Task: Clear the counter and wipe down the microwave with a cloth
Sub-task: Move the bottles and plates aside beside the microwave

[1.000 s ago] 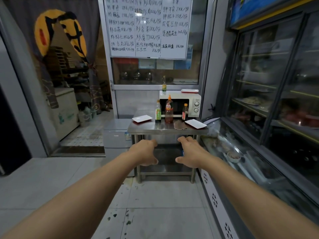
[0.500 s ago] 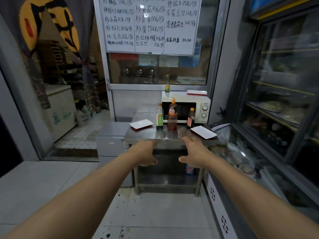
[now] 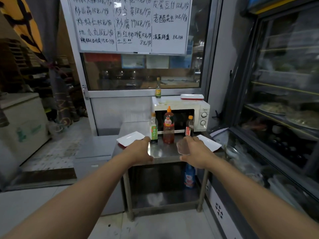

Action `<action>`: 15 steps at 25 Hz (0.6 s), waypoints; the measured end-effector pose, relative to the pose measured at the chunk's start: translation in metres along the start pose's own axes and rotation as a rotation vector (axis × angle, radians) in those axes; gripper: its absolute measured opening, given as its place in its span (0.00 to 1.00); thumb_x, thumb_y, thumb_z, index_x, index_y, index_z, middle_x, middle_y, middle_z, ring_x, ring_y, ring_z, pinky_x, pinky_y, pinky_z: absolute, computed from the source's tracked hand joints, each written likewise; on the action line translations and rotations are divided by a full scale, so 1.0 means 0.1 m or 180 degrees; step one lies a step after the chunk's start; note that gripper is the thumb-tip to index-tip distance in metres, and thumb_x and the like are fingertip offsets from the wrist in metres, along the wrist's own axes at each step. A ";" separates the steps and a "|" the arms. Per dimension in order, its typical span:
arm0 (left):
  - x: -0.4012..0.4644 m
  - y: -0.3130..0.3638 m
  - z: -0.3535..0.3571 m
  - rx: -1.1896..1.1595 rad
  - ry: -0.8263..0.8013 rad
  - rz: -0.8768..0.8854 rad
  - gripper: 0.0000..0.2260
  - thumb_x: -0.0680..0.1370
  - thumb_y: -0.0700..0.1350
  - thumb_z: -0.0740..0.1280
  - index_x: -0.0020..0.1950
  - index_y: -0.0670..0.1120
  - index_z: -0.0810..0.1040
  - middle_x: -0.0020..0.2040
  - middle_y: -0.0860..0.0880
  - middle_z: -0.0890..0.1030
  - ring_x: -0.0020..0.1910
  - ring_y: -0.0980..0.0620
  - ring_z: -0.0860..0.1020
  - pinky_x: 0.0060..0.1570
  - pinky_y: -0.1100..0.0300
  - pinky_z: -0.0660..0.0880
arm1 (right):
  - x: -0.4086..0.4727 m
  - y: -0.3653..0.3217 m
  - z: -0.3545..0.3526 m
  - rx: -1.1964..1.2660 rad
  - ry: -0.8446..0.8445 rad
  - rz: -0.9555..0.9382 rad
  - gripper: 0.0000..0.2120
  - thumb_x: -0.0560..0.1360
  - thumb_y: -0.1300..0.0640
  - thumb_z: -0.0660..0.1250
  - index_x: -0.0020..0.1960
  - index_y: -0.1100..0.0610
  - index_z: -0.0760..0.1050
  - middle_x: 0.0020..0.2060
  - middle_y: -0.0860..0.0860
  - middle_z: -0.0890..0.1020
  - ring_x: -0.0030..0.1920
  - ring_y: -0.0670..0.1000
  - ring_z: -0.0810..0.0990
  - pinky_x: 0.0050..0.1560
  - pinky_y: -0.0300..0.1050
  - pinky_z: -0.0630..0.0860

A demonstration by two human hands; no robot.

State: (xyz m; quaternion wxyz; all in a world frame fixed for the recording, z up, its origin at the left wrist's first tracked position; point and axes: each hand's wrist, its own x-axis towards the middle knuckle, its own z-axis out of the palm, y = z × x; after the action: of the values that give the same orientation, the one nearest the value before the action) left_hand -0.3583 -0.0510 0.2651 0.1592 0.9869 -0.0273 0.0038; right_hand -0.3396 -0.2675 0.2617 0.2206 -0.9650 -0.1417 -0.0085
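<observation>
Here both hands — left (image 3: pixel 138 152), right (image 3: pixel 198 152) — hover relaxed, each grip holding nothing. Microwave (image 3: pixel 181 114) sits at twelve o'clock on the counter (image 3: pixel 164 152).

A steel counter (image 3: pixel 162 152) carries a white microwave (image 3: pixel 198 107) at its 1 o'clock corner, with three bottles (image 3: pixel 168 126) in a row before the door. White plates lie at 10 o'clock (image 3: pixel 129 138) and 3 o'clock (image 3: pixel 211 144), and a brownish cloth (image 3: pixel 182 147) lies near 5 o'clock.
</observation>
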 end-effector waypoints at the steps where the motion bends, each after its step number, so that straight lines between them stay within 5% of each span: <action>1: 0.14 -0.04 -0.01 0.0006 -0.0015 0.0038 0.31 0.71 0.48 0.71 0.70 0.47 0.63 0.63 0.45 0.75 0.61 0.46 0.74 0.59 0.53 0.73 | 0.13 0.01 0.02 0.0007 0.0001 0.0028 0.33 0.71 0.51 0.71 0.71 0.54 0.59 0.67 0.56 0.65 0.68 0.57 0.64 0.66 0.51 0.68; 15: 2.25 -0.27 0.19 -0.0271 -0.0135 -0.0252 0.31 0.73 0.47 0.71 0.71 0.48 0.61 0.66 0.45 0.75 0.60 0.46 0.75 0.52 0.58 0.71 | 2.35 0.72 0.21 0.0086 -0.0040 -0.0030 0.30 0.73 0.50 0.68 0.70 0.54 0.60 0.66 0.56 0.66 0.67 0.57 0.66 0.64 0.50 0.68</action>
State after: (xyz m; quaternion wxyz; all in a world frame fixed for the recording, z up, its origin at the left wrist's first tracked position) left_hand -0.1324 -0.0436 0.2421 0.2004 0.9794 0.0083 -0.0246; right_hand -0.0953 -0.2576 0.2310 0.2326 -0.9613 -0.1477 -0.0016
